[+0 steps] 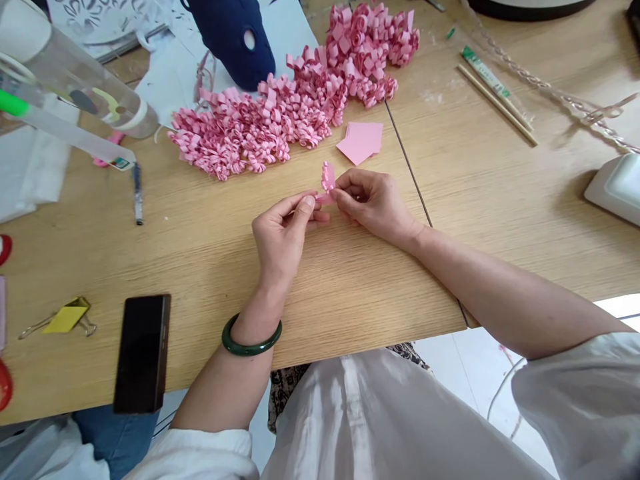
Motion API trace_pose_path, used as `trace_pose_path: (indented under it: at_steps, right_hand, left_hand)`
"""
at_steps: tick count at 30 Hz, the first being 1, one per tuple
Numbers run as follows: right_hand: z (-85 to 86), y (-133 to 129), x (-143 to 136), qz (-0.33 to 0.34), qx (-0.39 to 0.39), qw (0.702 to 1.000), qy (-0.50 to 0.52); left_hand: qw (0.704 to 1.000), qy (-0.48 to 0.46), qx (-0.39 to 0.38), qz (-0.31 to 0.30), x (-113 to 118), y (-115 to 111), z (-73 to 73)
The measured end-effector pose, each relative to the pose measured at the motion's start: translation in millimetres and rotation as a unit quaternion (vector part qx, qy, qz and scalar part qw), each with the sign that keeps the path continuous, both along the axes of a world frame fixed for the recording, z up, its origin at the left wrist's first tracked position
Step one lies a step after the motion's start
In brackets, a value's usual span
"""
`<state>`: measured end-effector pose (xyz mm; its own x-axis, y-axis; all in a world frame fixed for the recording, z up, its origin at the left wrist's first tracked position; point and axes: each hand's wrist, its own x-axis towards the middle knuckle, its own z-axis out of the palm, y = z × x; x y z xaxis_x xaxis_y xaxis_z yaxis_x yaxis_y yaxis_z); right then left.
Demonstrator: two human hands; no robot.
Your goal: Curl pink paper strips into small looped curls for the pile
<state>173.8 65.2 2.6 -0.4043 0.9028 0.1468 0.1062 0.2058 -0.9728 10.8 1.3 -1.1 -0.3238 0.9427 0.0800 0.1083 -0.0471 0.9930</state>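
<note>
Between my two hands is a small piece of pink paper (pixel 327 177) with a curled, fringed edge. My left hand (pixel 286 223) pinches its lower left part between thumb and forefinger, and a dark green bangle (pixel 251 348) circles that wrist. The fingers of my right hand (pixel 373 203) are closed on the paper's right side. Just beyond the hands lie several flat pink paper pieces (pixel 361 141), overlapping. Behind them stretches a long heap of curled pink paper flowers (pixel 270 120).
A black phone (pixel 142 353) lies at the table's front left edge, near a binder clip (pixel 67 317) with yellow paper. A pen (pixel 137 193), a clear bottle (pixel 95 80) and a navy object (pixel 235 40) are farther back. Wooden sticks (pixel 497 103) and a braided cord (pixel 545 87) lie right.
</note>
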Motion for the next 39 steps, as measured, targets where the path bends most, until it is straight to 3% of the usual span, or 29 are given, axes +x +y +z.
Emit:
trace_pose_path:
  at_steps: [15,32,39]
  right_hand:
    - [-2.6,0.6,-0.4,0.004,0.026,1.0,-0.013]
    - [-9.0,4.1,0.5,0.05,0.06,0.997,-0.02]
    - [-10.0,4.2,0.6,0.075,0.062,0.995,-0.001]
  left_hand:
    - [1.0,0.002,0.006,-0.002,-0.3,1.7,-0.6]
    - [0.998,0.055,0.013,0.033,-0.3,2.1,3.7]
    - [0.998,0.037,0.03,0.028,-2.7,3.5,0.8]
